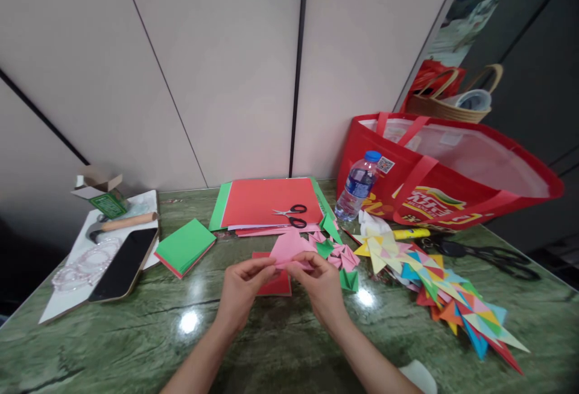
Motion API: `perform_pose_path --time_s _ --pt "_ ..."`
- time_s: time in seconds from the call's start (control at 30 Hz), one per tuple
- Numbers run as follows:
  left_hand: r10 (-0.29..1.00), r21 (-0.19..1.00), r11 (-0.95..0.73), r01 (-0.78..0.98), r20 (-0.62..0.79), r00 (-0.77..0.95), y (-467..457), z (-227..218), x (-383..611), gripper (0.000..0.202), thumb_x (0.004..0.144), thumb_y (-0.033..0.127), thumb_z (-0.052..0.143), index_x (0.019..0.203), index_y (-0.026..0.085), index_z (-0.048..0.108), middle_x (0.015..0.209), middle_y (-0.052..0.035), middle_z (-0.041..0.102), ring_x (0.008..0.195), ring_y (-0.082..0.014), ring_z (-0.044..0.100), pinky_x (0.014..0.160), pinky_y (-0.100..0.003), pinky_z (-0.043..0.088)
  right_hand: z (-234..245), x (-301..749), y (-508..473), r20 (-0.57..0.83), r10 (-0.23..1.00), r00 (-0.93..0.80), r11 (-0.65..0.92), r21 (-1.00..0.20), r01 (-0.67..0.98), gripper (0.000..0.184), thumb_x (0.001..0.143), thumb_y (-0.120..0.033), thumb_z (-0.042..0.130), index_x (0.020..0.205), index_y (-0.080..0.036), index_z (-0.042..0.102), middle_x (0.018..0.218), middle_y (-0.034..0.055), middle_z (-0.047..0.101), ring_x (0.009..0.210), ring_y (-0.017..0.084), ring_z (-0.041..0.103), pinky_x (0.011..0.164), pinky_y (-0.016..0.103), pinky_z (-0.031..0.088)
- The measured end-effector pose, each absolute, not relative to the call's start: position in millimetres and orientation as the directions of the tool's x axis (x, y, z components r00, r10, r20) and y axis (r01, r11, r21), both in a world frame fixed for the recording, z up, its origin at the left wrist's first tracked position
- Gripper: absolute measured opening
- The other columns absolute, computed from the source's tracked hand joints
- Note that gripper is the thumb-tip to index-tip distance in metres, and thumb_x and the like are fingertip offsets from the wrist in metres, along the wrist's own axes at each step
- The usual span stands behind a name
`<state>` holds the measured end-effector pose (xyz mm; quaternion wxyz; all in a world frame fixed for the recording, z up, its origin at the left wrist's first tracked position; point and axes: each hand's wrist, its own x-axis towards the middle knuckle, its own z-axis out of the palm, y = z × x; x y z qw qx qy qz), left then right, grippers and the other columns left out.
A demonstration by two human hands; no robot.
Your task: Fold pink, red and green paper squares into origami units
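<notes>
gripping the pink sheet (289,246) at its near edge, the left hand (244,288) and the right hand (320,282) are each closed in a pinch, thumb against fingers. the sheet is positioned over the red paper (277,286) on the bench (149,346). folded pink and green pieces (346,258) lie near the right hand. beyond, scissors (288,212) rest on a large red sheet (257,201).

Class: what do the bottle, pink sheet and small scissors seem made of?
Pink sheet: probably matte paper; thin, without glare. Bottle: likely clear, glossy plastic; see-through, with highlights. Small scissors: seemingly steel blades, silvery; black handles, perhaps smooth plastic.
</notes>
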<state>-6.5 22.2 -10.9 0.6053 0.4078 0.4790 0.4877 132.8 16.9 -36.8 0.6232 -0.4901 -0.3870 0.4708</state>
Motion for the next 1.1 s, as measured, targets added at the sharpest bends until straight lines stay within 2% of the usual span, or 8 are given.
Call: perform_pose_path --time_s 0.17,0.33,0.5,0.83,1.1 --pt "0.974 0.936 0.22 -0.273 -0.198 0.108 21.7 -16.3 -6.4 0.021 0.06 0.021 0.072 0.079 0.013 0.069 0.074 -0.0083 0.072 0.071 -0.0202 0.067 0.075 -0.031 0.052 -36.6 130.9 15.1 0.033 0.961 0.274 0.085 -0.98 -0.178 0.017 0.059 -0.025 0.07 0.067 -0.014 0.059 0.059 -0.0015 0.056 0.053 0.01 0.049 0.051 0.02 0.041" --pt "0.971 0.913 0.238 -0.331 -0.213 0.11 22.1 -16.7 -5.5 0.02 0.058 0.02 0.073 0.076 0.012 0.069 0.073 -0.008 0.072 0.07 -0.0208 0.067 0.075 -0.032 0.052 -36.7 129.4 14.6 0.009 0.973 0.231 0.066 -0.969 -0.239 0.017 0.062 -0.027 0.068 0.067 -0.015 0.058 0.057 -0.0012 0.059 0.053 0.012 0.054 0.053 0.022 0.044" --pt "0.963 0.915 0.267 -0.301 -0.239 0.128 22.4 -15.5 -4.8 0.028 0.057 0.018 0.074 0.083 0.012 0.068 0.076 -0.0091 0.072 0.072 -0.02 0.067 0.074 -0.03 0.052 -36.5 130.0 15.4 0.037 0.963 0.267 0.097 -0.972 -0.214 0.017 0.06 -0.026 0.069 0.066 -0.015 0.058 0.059 -0.0009 0.059 0.054 0.012 0.055 0.052 0.023 0.045" --pt "0.964 0.898 0.265 -0.351 -0.243 0.107 20.6 -14.8 -2.8 0.023 0.057 0.019 0.073 0.078 0.011 0.068 0.072 -0.0091 0.072 0.07 -0.0205 0.067 0.074 -0.03 0.052 -27.6 128.1 12.4 0.045 0.957 0.285 0.105 -0.974 -0.2 0.017 0.06 -0.027 0.068 0.066 -0.015 0.058 0.055 -0.0003 0.061 0.052 0.014 0.057 0.053 0.025 0.048" --pt "0.975 0.941 0.218 -0.258 -0.199 0.101 21.3 -14.6 -4.2 0.02 0.058 0.021 0.073 0.075 0.012 0.068 0.072 -0.0083 0.072 0.071 -0.0202 0.067 0.073 -0.03 0.051 -29.8 128.7 11.8 0.069 0.952 0.299 0.13 -0.973 -0.189 0.02 0.06 -0.025 0.069 0.07 -0.015 0.054 0.059 -0.0023 0.057 0.052 0.012 0.056 0.052 0.022 0.046"
